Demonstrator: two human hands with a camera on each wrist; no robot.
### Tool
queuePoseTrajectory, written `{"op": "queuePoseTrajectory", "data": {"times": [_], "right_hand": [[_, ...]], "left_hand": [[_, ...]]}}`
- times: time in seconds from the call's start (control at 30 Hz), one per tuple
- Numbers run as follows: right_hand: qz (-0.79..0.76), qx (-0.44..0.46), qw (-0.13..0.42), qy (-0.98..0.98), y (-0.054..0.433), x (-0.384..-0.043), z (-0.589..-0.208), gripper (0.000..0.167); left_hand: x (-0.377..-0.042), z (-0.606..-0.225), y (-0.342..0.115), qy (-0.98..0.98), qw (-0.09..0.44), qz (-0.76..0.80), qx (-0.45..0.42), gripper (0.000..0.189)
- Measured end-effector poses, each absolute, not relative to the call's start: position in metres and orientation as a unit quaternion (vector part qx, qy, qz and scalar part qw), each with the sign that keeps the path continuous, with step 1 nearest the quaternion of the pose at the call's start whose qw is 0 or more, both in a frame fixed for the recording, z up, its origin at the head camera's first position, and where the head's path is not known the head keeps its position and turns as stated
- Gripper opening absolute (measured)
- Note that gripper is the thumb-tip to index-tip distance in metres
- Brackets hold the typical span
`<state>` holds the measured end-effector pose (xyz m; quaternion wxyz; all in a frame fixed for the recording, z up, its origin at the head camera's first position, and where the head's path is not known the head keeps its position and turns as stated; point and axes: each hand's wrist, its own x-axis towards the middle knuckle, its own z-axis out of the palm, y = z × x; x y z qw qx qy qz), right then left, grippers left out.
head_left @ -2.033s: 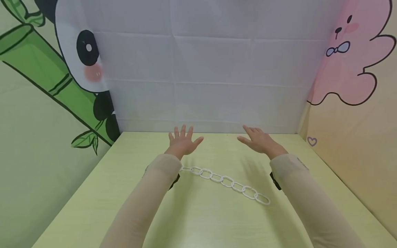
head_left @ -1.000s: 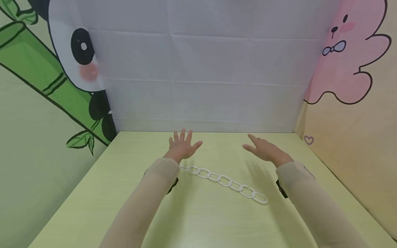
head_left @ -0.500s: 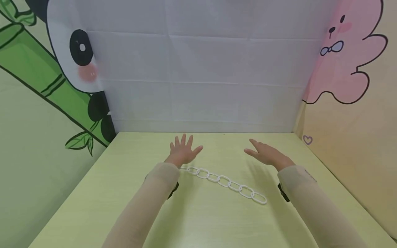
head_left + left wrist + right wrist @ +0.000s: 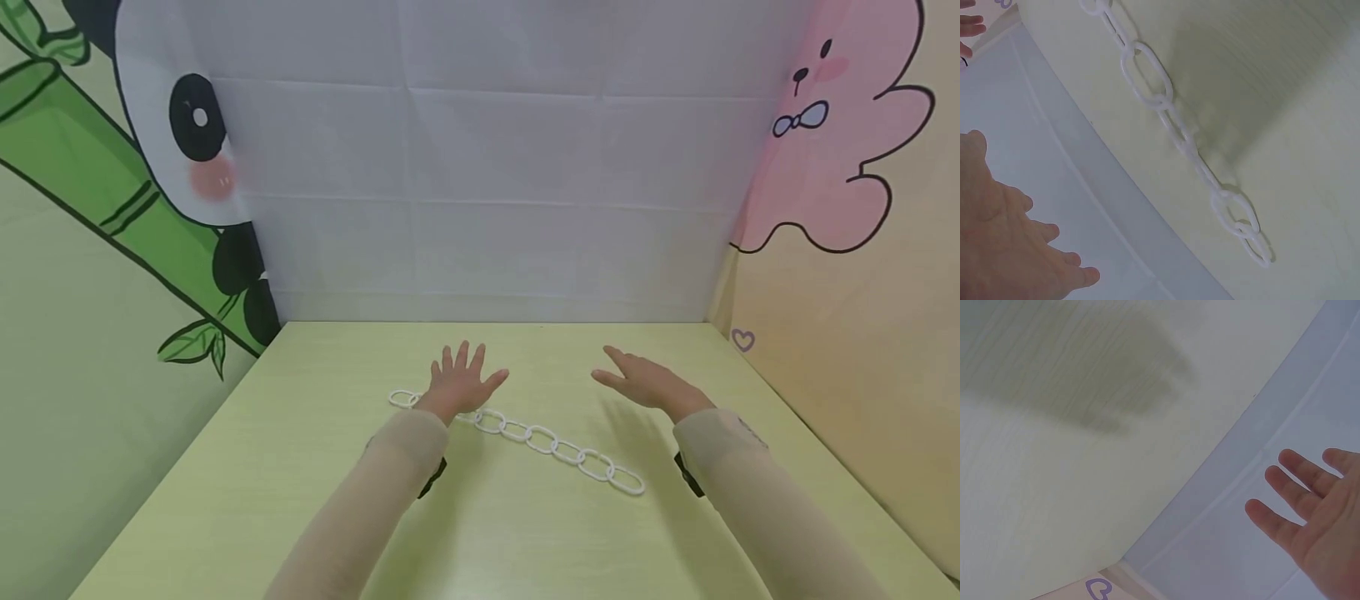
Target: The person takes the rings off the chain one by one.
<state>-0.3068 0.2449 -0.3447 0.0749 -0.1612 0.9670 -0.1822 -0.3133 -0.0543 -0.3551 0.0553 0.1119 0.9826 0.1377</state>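
Note:
A white chain of plastic-looking oval links (image 4: 542, 439) lies stretched diagonally on the table, its left end farther back than its right. My left hand (image 4: 459, 382) hovers over the chain's left part with fingers spread, hiding some links from the head camera. In the left wrist view the chain (image 4: 1147, 75) lies apart from that hand (image 4: 1010, 244). Off to the right, my right hand (image 4: 651, 383) hangs above the table with straight fingers and thumb held apart. Nothing is in it, and the right wrist view shows the same hand (image 4: 1322, 519) with its fingers spread.
The pale yellow-green table (image 4: 525, 542) ends at a white creased cloth backdrop (image 4: 495, 167). Side walls carry a panda and bamboo picture (image 4: 180, 142) on the left and a pink bear (image 4: 832, 167) on the right. Both forearms wear beige sleeves.
Both hands have come lower and nearer. My left hand has also shifted right, uncovering the chain's left end; my right hand moved slightly right. The chain stays in place on the table.

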Motion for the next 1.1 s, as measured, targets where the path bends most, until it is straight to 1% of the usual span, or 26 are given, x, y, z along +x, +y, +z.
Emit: {"op": "queuePoseTrajectory", "data": {"times": [0.83,1.1], "right_hand": [[-0.181,-0.156,0.074,0.968,0.259,-0.299,-0.357,0.079],[-0.185,-0.149,0.084,0.968,0.262,-0.298,-0.363,0.079]], "left_hand": [[-0.305,-0.370,-0.026,0.975,0.066,0.145,0.155,0.073],[-0.299,-0.370,-0.021,0.971,0.073,0.154,0.166,0.072]]}}
